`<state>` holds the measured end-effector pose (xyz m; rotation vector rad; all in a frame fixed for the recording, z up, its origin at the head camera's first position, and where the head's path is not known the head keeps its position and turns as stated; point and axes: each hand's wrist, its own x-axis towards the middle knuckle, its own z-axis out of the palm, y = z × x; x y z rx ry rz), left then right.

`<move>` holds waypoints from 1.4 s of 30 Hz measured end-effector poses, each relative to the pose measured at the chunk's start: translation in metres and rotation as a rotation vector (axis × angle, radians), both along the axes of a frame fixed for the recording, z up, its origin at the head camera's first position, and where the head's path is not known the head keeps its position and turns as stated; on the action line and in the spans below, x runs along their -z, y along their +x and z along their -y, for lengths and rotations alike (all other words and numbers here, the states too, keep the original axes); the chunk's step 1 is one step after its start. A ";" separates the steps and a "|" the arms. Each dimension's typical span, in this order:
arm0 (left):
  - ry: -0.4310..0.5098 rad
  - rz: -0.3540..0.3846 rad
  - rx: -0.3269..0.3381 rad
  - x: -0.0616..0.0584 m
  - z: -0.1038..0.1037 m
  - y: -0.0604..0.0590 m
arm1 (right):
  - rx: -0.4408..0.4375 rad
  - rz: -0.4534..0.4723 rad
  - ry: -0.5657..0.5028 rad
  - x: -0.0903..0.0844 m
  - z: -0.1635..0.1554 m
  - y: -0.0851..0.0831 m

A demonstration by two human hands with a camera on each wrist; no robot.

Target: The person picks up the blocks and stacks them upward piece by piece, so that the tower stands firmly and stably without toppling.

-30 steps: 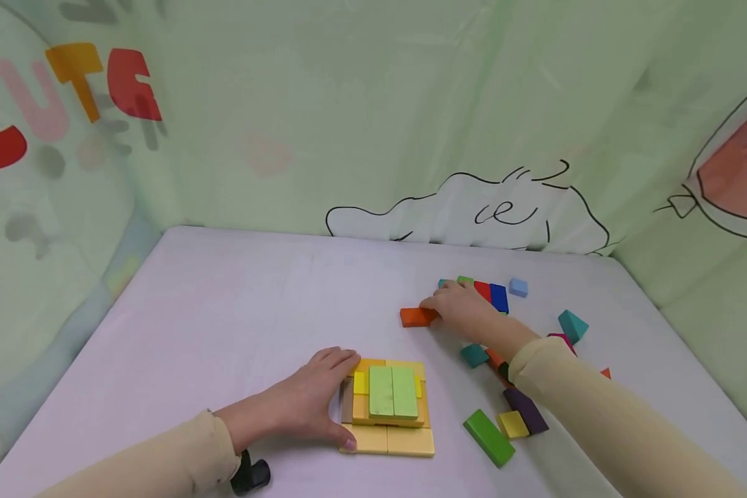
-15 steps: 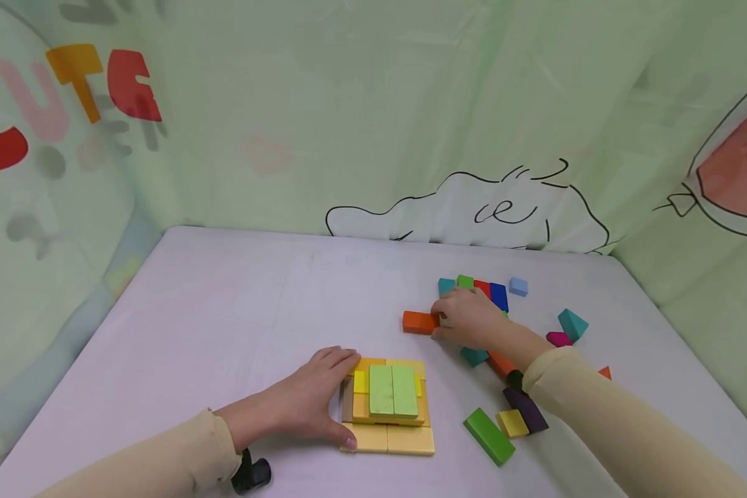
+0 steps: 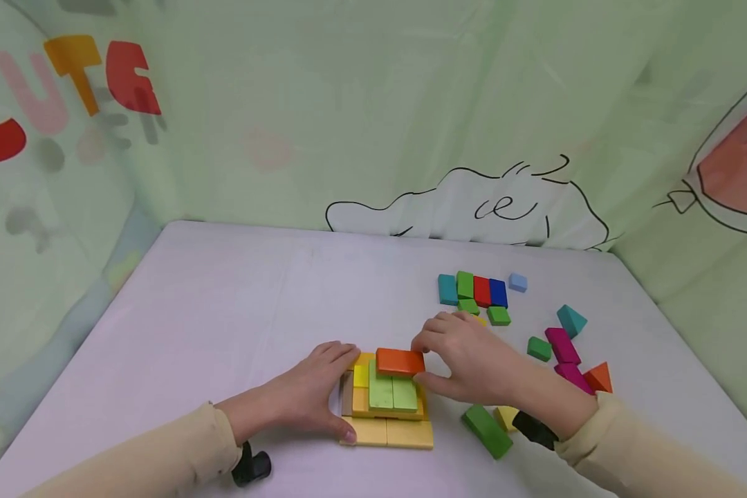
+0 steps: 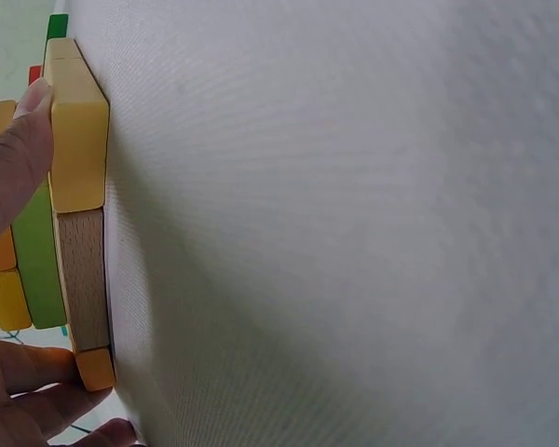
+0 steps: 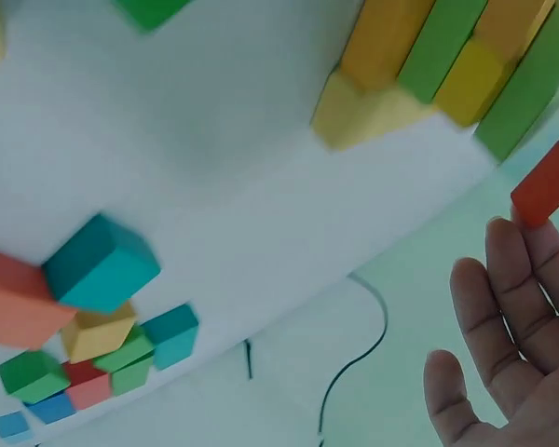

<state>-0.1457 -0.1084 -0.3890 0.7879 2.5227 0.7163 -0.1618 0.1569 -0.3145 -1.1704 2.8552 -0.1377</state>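
**Orange block held at the top of the block stack**

A pale table (image 3: 224, 311) is seen, enclosed by green printed fabric walls (image 3: 348, 104). Near the front of the table a stepped block stack (image 3: 389, 404) is recorded: pale yellow slabs at the base, orange-yellow pieces above, two light green blocks on top.

The left hand (image 3: 314, 398) is laid against the left side of the stack, fingers only gently bent and spread along the edge, thumb at the front corner of the base slab; nothing is gripped. In the left wrist view the fingertips (image 4: 23, 121) are seen touching the stack's edge.

The right hand (image 3: 467, 363) is placed at the right of the stack. An orange block (image 3: 400, 361) is pinched at its right end between thumb and fingers, the remaining fingers loosely extended. The block is positioned over the far end of the green blocks; contact with them cannot be confirmed.

To the right, loose blocks are noted: a dark green bar (image 3: 487, 431) near the wrist, magenta pieces (image 3: 563, 349), a teal wedge (image 3: 571, 320), and a row of small coloured blocks (image 3: 473, 289) further back.
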 end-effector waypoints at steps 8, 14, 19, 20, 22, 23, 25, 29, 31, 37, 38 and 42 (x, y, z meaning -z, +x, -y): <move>0.009 0.022 -0.009 -0.001 0.000 0.000 | 0.000 0.004 0.048 0.003 0.010 0.006; -0.002 0.030 -0.017 0.000 -0.001 0.000 | 0.021 0.023 0.069 0.002 0.011 0.006; -0.007 0.027 -0.017 0.000 -0.001 0.000 | 0.024 0.026 0.068 0.002 0.011 0.007; -0.008 0.027 -0.016 0.000 -0.001 0.000 | 0.023 0.025 0.068 0.002 0.011 0.007; -0.008 0.027 -0.016 0.000 -0.001 0.000 | 0.023 0.026 0.067 0.002 0.011 0.008; -0.008 0.027 -0.017 0.000 -0.001 0.000 | 0.022 0.025 0.067 0.002 0.011 0.008; -0.003 0.029 -0.017 -0.001 -0.001 0.000 | 0.018 0.023 0.065 0.002 0.011 0.008; 0.008 0.033 -0.016 -0.002 -0.001 0.000 | 0.013 0.022 0.064 0.002 0.011 0.008; 0.008 0.032 -0.015 -0.002 0.000 0.001 | 0.015 0.023 0.065 0.003 0.012 0.008; 0.011 0.032 -0.020 -0.002 0.000 0.001 | 0.024 0.050 0.053 0.003 0.010 0.007; 0.011 0.031 -0.020 -0.003 0.000 0.001 | 0.032 0.061 0.045 0.002 0.009 0.007; 0.005 0.018 -0.019 -0.003 0.000 0.002 | 0.089 0.078 0.007 0.000 0.002 -0.001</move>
